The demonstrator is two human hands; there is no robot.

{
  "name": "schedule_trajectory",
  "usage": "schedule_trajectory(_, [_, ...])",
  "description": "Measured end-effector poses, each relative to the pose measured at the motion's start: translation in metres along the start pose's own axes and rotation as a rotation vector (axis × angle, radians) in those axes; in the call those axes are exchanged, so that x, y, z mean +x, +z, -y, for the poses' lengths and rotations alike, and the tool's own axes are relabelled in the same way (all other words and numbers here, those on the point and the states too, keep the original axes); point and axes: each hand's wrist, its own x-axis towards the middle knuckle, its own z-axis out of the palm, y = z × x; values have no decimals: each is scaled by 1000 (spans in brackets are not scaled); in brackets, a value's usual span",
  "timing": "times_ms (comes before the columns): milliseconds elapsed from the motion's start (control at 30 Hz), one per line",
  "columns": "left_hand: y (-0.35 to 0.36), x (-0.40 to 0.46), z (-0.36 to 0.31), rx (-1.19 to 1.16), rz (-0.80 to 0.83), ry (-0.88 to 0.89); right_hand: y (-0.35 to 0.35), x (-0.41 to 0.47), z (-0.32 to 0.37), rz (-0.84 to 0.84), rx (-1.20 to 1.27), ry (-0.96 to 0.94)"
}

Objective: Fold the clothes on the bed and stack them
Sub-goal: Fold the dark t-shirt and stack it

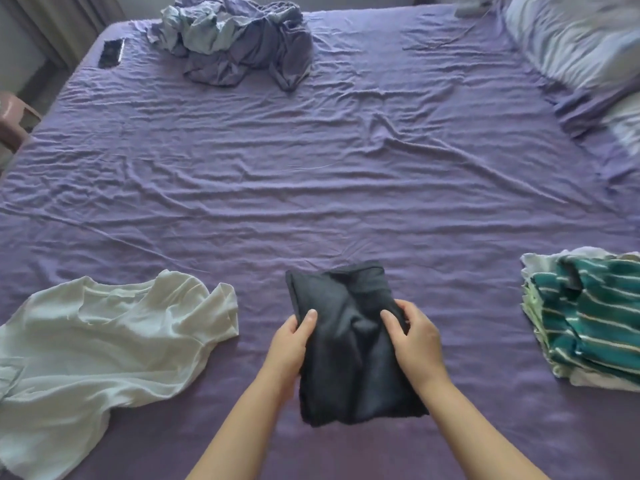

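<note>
A dark grey folded garment (349,344) lies near the front edge of the purple bed (311,168). My left hand (289,344) grips its left edge, thumb on top. My right hand (414,336) grips its right edge the same way. To the left a white T-shirt (104,341) lies spread out and crumpled. At the right stands a stack of folded clothes (588,320) with a green striped piece on top. A heap of unfolded grey and pale blue clothes (235,39) sits at the far side of the bed.
A black phone (111,53) lies at the bed's far left corner. Pillows (585,46) fill the far right corner. A pink chair (14,123) stands beside the bed's left edge, with curtains behind it.
</note>
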Motion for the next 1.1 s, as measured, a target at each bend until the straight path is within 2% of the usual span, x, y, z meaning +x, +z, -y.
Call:
schedule_trajectory(300, [217, -20, -20, 90, 213, 103, -213, 42, -65, -231, -99, -90])
schedule_trajectory(533, [379, -25, -10, 212, 328, 175, -345, 71, -143, -421, -164, -28])
schedule_trajectory(600, [409, -18, -1, 243, 317, 193, -365, 83, -166, -424, -192, 33])
schedule_trajectory(700, [437, 0, 18, 335, 252, 222, -374, 100, -200, -272, -188, 117])
schedule_trajectory(800, [444, 6, 38, 586, 97, 371, -366, 104, -226, -122, -186, 129])
schedule_trajectory(900, [441, 5, 53, 991, -47, 690, -356, 98, -242, -127, -259, 86])
schedule_trajectory(967, [443, 7, 52, 1262, 3, 799, -351, 96, -251, -143, -364, 38])
schedule_trajectory(1033, [444, 12, 51, 1498, 97, 760, -348, 95, -255, -121, -496, -43])
schedule_trajectory(1100, [438, 22, 55, 1670, 145, 707, -346, 94, -259, -26, -592, -46])
